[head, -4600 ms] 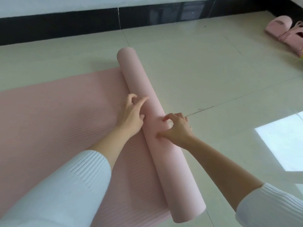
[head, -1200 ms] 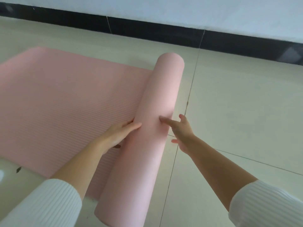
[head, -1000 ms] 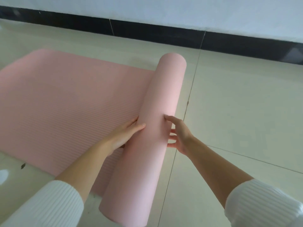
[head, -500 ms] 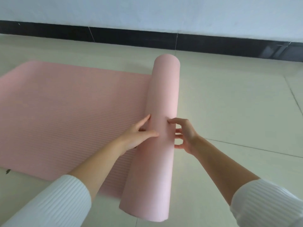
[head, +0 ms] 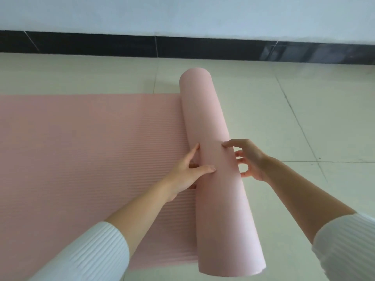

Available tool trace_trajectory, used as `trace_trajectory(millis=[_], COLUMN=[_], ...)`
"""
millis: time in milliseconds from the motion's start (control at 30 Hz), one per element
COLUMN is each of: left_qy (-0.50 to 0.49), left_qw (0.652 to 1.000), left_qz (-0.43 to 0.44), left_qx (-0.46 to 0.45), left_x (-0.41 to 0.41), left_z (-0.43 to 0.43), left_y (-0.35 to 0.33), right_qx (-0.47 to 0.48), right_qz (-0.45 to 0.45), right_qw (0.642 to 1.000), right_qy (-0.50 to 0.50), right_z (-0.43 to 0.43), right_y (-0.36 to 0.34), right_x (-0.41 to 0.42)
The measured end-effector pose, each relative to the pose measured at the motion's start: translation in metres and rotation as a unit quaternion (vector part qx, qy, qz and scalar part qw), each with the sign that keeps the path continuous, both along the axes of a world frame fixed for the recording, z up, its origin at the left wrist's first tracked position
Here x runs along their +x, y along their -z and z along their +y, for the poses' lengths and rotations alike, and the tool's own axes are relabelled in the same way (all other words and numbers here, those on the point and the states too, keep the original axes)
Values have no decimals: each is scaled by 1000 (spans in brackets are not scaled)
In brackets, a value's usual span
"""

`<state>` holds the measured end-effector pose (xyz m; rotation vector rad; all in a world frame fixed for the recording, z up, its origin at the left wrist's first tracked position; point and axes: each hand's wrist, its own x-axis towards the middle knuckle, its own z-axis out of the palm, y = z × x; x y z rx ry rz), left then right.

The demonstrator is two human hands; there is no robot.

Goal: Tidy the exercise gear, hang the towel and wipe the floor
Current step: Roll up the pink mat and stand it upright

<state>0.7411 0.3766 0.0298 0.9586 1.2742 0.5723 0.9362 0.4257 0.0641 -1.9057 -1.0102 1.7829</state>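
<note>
1. Mat (head: 81, 151): the flat part fills the left of the frame and is cut off at the left edge. Its roll (head: 211, 122) runs from centre to lower right.
2. Left hand (head: 187, 172): thumb and forefinger lie straight against the roll's left side; the other fingers are mostly hidden.
3. Right hand (head: 250, 159): spread, bent fingertips touch the roll's right side; the thumb is hidden.

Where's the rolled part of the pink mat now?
In the head view, the rolled part lies centre-right on the floor, at the right edge of the flat mat, between the left hand and right hand.
</note>
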Motion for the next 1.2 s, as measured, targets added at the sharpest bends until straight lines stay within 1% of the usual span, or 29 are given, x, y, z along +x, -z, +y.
trace_trajectory(millis=[100, 200, 367, 433, 533, 633, 700, 733, 833, 933, 1000, 1033, 1067, 1100, 1133, 1200], left_qy=[14, 1, -27, -46, -98, -139, -153, -162, -143, -98, -130, -159, -184, -197, -201, -206], left_qw=[1000, 1000, 999, 998, 995, 990, 988, 987, 989, 993, 987, 983, 979, 976, 974, 967], left_qz=[-22, -19, 12, 5, -30, -14, -14, -15, -11, 58, 83, 83, 86, 91, 98, 114], left_qx=[1, 7, -21, -33, -9, 25, -2, -17, -27, -27, -42, -34, -18, 10, 40, 95], left_x=[25, 33, 4, -10, -25, -40, -51, -58, -76, -88, -99, -104, -111, -117, -122, -129], left_z=[6, 8, 3, 0, -6, -6, -7, -7, -11, -17, -21, -22, -22, -22, -20, -18], left_y=[2, 5, 15, 19, 18, 15, 10, 10, 4, 3, 6, 7, 8, 6, 4, -1], right_qx=[4, 13, 85, 119, 167, 210, 231, 234, 201, 177, 133, 103, 84, 88, 111, 173], right_qz=[-23, -41, -72, -77, -70, -75, -83, -71, 4, 27, 60, 82, 87, 60, 15, -68], right_qw=[1000, 999, 993, 990, 982, 971, 965, 966, 978, 983, 989, 990, 991, 994, 994, 980], right_qy=[4, -10, -26, -25, -47, -86, -93, -87, -59, -38, 19, 45, 50, 28, -6, -77], right_z=[4, 6, 5, 6, 5, 2, 2, 2, 6, 10, 13, 16, 18, 18, 19, 20], right_y=[-6, -5, 0, 0, -1, -1, -5, -7, -12, -10, -7, -5, -3, -1, 0, 1], right_x=[23, 30, 15, 4, -16, -37, -51, -58, -80, -107, -120, -126, -132, -138, -145, -157])
